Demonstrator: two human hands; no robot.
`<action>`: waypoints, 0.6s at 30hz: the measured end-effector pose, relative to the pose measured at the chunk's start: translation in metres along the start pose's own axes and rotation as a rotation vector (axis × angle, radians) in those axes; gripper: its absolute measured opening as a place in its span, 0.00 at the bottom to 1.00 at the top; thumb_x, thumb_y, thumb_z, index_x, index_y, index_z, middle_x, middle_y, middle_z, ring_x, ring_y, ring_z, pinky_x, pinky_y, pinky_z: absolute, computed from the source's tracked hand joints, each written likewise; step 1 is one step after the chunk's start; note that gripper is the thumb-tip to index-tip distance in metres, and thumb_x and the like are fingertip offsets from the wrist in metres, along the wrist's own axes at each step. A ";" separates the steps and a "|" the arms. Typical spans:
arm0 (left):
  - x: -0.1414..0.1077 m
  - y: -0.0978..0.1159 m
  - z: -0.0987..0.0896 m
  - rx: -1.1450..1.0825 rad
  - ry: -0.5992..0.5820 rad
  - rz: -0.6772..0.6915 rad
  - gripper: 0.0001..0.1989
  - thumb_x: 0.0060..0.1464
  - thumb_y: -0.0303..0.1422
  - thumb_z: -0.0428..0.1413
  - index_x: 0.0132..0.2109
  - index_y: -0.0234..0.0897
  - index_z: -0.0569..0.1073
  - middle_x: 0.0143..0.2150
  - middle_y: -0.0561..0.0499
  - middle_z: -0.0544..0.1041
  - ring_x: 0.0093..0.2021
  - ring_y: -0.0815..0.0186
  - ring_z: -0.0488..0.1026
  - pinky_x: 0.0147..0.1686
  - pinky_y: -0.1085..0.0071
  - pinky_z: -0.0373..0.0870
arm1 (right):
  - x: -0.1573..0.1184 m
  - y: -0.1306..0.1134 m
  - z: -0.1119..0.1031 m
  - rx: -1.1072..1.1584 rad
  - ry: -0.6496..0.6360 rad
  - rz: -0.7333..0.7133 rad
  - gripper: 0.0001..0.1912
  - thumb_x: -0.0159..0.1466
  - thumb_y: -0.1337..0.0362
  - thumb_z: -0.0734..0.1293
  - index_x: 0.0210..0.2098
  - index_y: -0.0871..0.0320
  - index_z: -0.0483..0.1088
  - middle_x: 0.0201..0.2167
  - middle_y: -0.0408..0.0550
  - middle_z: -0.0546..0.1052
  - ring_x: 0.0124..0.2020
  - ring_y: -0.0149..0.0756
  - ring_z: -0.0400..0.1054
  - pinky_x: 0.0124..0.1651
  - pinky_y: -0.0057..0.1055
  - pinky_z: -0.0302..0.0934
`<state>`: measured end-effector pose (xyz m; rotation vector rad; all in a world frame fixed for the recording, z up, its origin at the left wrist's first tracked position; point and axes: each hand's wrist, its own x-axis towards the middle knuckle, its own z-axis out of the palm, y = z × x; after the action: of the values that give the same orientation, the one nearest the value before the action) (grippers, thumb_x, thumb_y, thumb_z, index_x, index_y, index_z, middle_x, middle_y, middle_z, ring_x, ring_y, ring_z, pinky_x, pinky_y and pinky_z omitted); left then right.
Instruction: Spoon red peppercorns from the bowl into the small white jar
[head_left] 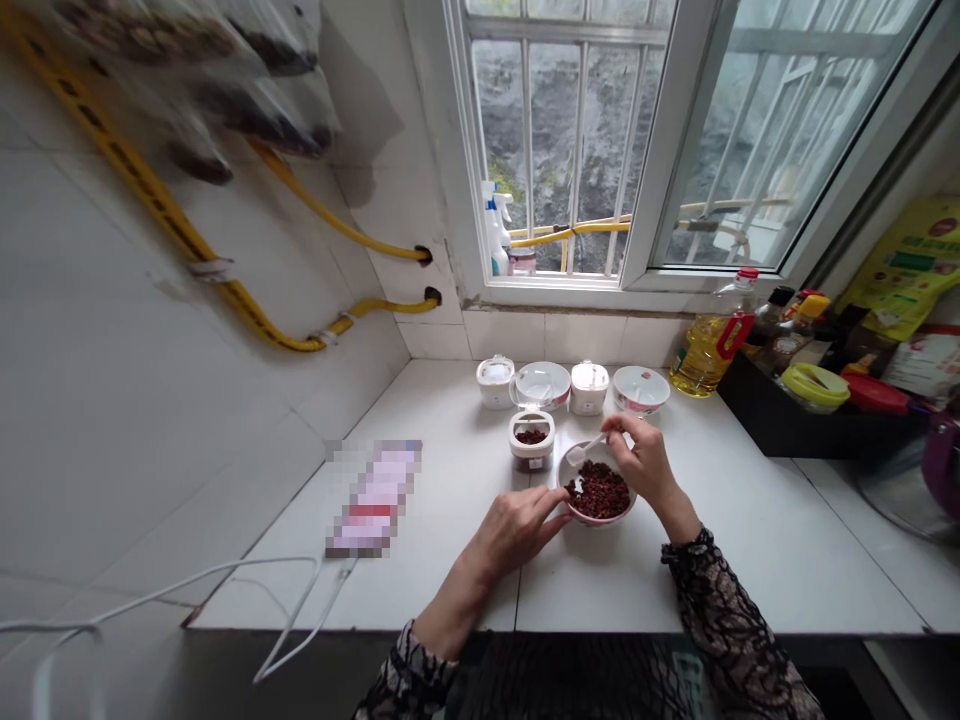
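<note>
A bowl (594,520) on the white counter holds dark red dried bits, with something small and white at their left side. My left hand (517,522) grips the bowl's left rim between thumb and fingers. Pinched in my right hand (640,455) is a small white spoon (577,456), its scoop over the back left of the bowl. Just behind and left of the bowl stands an open square jar (532,445) with similar dark red bits inside.
Behind are two white lidded jars (496,382) (589,388) and two bowls (543,385) (641,389). An oil bottle (701,350) and a black box of bottles (772,418) stand right. A blurred pinkish item (379,495) with a white cable (300,600) lies left.
</note>
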<state>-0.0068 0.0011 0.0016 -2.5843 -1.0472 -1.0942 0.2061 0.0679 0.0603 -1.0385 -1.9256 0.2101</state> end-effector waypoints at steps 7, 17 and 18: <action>-0.002 -0.001 0.000 -0.011 -0.029 -0.020 0.11 0.69 0.37 0.49 0.46 0.36 0.72 0.29 0.52 0.76 0.26 0.68 0.75 0.24 0.75 0.68 | -0.007 0.006 0.016 -0.162 -0.259 -0.033 0.11 0.59 0.74 0.59 0.29 0.56 0.71 0.27 0.47 0.79 0.30 0.37 0.70 0.51 0.39 0.56; 0.000 0.001 -0.002 -0.007 -0.013 -0.009 0.13 0.70 0.38 0.47 0.47 0.36 0.71 0.29 0.52 0.77 0.26 0.68 0.75 0.23 0.75 0.67 | -0.002 0.011 0.010 0.251 -0.200 0.365 0.10 0.53 0.68 0.58 0.24 0.55 0.71 0.17 0.40 0.73 0.23 0.33 0.66 0.31 0.29 0.59; 0.000 0.001 -0.001 -0.007 -0.011 -0.008 0.13 0.70 0.38 0.47 0.46 0.36 0.71 0.29 0.52 0.77 0.26 0.67 0.75 0.23 0.74 0.67 | -0.001 0.012 0.010 0.282 -0.187 0.399 0.10 0.52 0.68 0.58 0.24 0.55 0.71 0.16 0.39 0.72 0.22 0.33 0.65 0.30 0.29 0.59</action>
<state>-0.0075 -0.0002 0.0024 -2.5966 -1.0582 -1.0892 0.2058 0.0768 0.0476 -1.2321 -1.7666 0.8055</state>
